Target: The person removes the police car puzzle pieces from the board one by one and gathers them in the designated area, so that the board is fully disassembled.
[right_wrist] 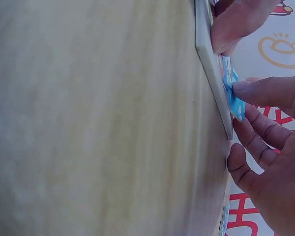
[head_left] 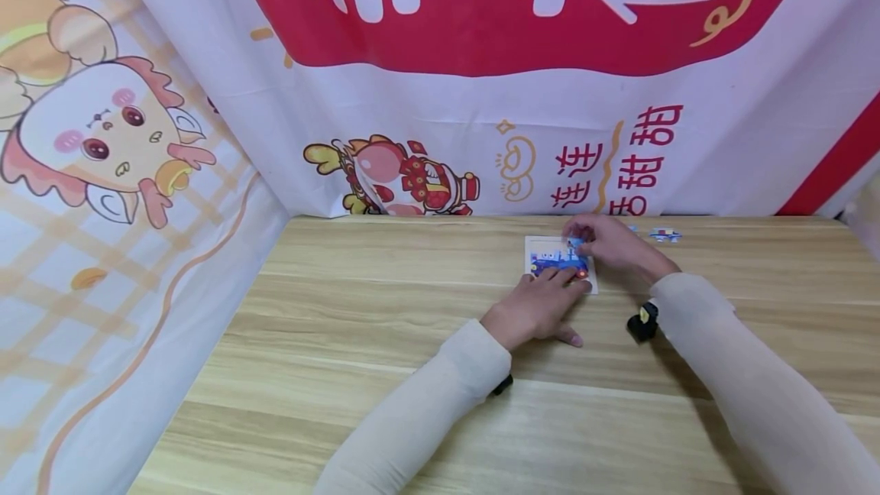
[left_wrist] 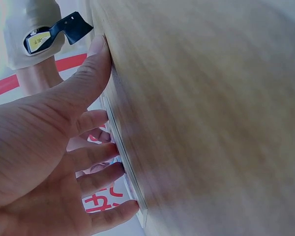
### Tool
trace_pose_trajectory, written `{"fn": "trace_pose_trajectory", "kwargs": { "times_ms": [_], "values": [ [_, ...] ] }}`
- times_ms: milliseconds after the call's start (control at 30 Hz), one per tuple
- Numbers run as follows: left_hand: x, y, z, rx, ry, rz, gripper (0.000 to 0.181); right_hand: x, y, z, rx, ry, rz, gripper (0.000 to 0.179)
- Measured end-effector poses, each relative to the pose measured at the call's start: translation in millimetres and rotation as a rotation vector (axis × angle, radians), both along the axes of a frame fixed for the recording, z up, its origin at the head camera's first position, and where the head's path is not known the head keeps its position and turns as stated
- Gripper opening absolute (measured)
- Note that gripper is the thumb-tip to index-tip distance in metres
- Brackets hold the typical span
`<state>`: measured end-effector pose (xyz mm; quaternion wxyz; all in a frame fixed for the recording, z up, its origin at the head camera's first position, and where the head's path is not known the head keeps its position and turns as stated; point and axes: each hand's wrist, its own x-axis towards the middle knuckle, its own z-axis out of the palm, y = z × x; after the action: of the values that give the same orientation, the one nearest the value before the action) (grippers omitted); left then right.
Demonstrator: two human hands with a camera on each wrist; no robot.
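A small white-bordered jigsaw puzzle board [head_left: 528,254] with a blue picture lies near the table's far edge. My left hand [head_left: 539,304] rests flat over its near side, with fingertips on the board and the thumb out to the side on the wood. In the left wrist view, those fingers reach the board's thin edge [left_wrist: 137,194]. At the board's upper right corner, my right hand [head_left: 608,243] pinches a light blue puzzle piece [right_wrist: 236,103] between thumb and fingers. The piece sits tilted against the board's surface; how far it lies in the picture is hidden.
Loose puzzle pieces [head_left: 664,234] lie right of the board by the far edge, partly behind my right hand. A printed cloth [head_left: 426,105] hangs directly behind the wooden table [head_left: 344,327], with another along the left side. Each wrist carries a black camera mount [head_left: 642,323].
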<state>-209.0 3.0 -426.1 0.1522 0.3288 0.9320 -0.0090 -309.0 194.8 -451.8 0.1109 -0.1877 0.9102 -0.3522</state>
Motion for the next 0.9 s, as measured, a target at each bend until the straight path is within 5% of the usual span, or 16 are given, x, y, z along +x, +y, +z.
{"fn": "trace_pose_trajectory", "kwargs": {
  "times_ms": [900],
  "values": [
    [-0.7, -0.1, -1.4, -0.006, 0.002, -0.006, 0.088, 2.5, -1.2, 6.6, -0.012, -0.058, -0.042, 0.026]
  ]
}}
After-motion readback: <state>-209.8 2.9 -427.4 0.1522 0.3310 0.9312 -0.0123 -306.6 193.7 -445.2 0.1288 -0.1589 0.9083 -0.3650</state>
